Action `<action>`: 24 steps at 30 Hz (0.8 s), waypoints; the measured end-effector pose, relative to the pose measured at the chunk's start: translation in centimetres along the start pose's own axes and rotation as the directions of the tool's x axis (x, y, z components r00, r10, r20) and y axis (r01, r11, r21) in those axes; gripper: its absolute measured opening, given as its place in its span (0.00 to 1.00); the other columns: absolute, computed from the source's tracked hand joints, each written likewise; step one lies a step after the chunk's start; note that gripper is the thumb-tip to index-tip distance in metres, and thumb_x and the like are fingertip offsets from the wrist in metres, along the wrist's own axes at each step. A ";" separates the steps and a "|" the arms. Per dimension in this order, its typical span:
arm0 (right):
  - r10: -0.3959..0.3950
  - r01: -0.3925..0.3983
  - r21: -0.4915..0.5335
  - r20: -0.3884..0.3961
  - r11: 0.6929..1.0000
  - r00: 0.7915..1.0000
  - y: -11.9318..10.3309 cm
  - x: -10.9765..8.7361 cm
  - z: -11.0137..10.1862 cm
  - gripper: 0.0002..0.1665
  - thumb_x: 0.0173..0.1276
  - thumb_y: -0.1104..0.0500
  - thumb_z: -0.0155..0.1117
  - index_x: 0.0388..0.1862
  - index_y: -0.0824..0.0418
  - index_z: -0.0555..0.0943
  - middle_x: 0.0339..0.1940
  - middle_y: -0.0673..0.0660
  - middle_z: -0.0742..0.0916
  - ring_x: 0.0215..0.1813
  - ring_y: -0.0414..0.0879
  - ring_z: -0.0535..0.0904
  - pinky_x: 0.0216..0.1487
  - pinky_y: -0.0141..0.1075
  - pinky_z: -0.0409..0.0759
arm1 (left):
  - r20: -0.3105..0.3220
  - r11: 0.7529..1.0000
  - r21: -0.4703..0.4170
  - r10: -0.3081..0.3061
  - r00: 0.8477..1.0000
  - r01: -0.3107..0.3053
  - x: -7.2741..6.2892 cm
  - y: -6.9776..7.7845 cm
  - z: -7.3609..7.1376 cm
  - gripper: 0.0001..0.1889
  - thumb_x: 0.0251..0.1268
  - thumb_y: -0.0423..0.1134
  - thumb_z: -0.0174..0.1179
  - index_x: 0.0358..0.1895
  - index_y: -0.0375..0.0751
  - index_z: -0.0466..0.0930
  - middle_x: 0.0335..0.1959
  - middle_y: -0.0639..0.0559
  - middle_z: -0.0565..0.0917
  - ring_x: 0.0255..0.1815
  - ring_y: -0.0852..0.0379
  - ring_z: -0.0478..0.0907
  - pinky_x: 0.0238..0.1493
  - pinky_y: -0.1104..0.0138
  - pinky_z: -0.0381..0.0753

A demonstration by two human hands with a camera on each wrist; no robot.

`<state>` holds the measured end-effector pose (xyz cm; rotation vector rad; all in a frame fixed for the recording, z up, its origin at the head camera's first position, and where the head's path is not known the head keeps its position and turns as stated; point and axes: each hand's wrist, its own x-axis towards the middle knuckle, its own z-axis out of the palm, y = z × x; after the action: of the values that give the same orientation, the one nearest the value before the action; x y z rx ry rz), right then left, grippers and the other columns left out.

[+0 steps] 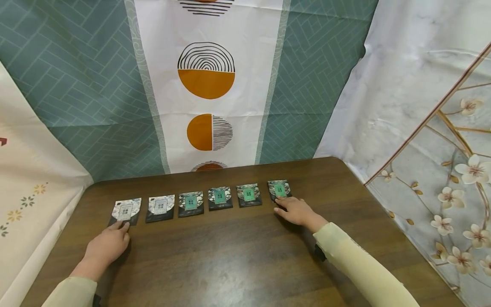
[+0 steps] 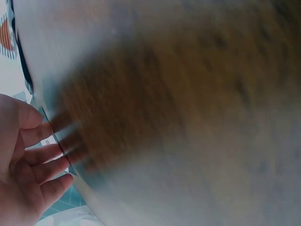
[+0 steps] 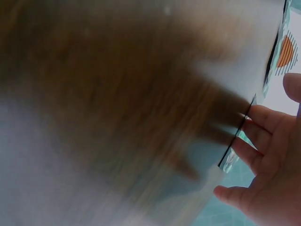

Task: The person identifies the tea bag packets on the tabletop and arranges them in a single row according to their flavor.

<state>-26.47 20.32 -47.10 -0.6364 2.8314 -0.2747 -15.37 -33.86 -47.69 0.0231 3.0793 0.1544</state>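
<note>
Several flat square packets lie in a row across the brown table. My left hand [image 1: 108, 245] rests its fingertips on the lower edge of the leftmost packet [image 1: 126, 209], which has a white and black face. At the other end, the fingers of my right hand [image 1: 296, 210] touch the bottom of the rightmost packet [image 1: 279, 189], a green-labelled one. Between them lie another white packet [image 1: 160, 208] and green-labelled packets [image 1: 190, 203]. Both wrist views show the left hand [image 2: 28, 165] and right hand [image 3: 270, 150] with fingers extended at the packets' edges.
The brown wooden table [image 1: 215, 256] has rounded far corners. A green and white patterned curtain [image 1: 245, 85] hangs behind it. Flowered cloth [image 1: 452, 179] drapes along the right side, and a cream cloth [image 1: 30, 192] hangs at the left.
</note>
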 end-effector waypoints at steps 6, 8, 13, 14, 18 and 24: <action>-0.027 0.027 0.000 0.011 1.000 1.000 -0.6 -0.1 -0.2 0.33 0.82 0.44 0.48 0.77 0.61 0.70 0.79 0.63 0.73 0.78 0.65 0.68 0.75 0.73 0.62 | 0.016 1.000 0.009 0.015 1.000 -0.015 0.0 -0.4 -0.1 0.23 0.71 0.35 0.48 0.62 0.23 0.77 0.65 0.19 0.73 0.62 0.20 0.74 0.57 0.34 0.79; -0.029 0.029 0.000 0.010 1.000 1.000 -0.7 -0.1 -0.2 0.33 0.82 0.44 0.48 0.76 0.61 0.70 0.78 0.63 0.73 0.78 0.65 0.68 0.75 0.73 0.62 | 0.007 0.999 0.023 0.033 0.999 -0.033 0.2 -0.5 0.0 0.23 0.71 0.35 0.48 0.62 0.23 0.77 0.64 0.20 0.74 0.62 0.21 0.75 0.58 0.35 0.79; -0.037 0.037 0.013 0.002 0.999 0.999 -0.6 0.0 -0.3 0.32 0.81 0.46 0.51 0.74 0.64 0.73 0.77 0.66 0.74 0.78 0.67 0.69 0.75 0.70 0.64 | -0.010 0.996 0.048 0.074 0.997 -0.074 0.5 -0.7 0.2 0.21 0.71 0.34 0.49 0.60 0.24 0.79 0.62 0.21 0.77 0.60 0.23 0.78 0.57 0.35 0.79; -0.042 0.042 0.014 0.003 0.999 0.999 -0.6 0.0 -0.3 0.32 0.81 0.46 0.51 0.73 0.65 0.73 0.77 0.67 0.74 0.77 0.68 0.69 0.74 0.70 0.65 | -0.005 0.996 0.047 0.075 0.997 -0.075 0.5 -0.7 0.2 0.21 0.71 0.34 0.49 0.60 0.24 0.79 0.62 0.21 0.77 0.60 0.23 0.78 0.57 0.35 0.79; -0.053 0.053 0.021 0.017 0.998 0.998 -0.4 0.1 -0.4 0.31 0.80 0.47 0.54 0.71 0.67 0.75 0.76 0.71 0.73 0.77 0.71 0.68 0.75 0.66 0.68 | 0.020 0.996 0.039 0.076 0.997 -0.077 0.5 -0.5 0.3 0.21 0.72 0.34 0.48 0.61 0.24 0.79 0.63 0.22 0.77 0.61 0.23 0.78 0.58 0.36 0.79; -0.070 0.069 0.035 0.049 0.997 0.996 0.0 0.4 -0.7 0.30 0.79 0.48 0.56 0.69 0.68 0.77 0.76 0.71 0.73 0.78 0.70 0.67 0.78 0.63 0.65 | 0.046 0.999 -0.021 0.036 0.998 -0.036 0.4 0.0 0.0 0.22 0.73 0.35 0.45 0.62 0.25 0.78 0.64 0.21 0.76 0.62 0.22 0.76 0.59 0.35 0.78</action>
<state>-27.01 20.22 -46.49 -0.7253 2.7544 -0.3129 -15.75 -33.82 -47.75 0.0801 3.0324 0.1835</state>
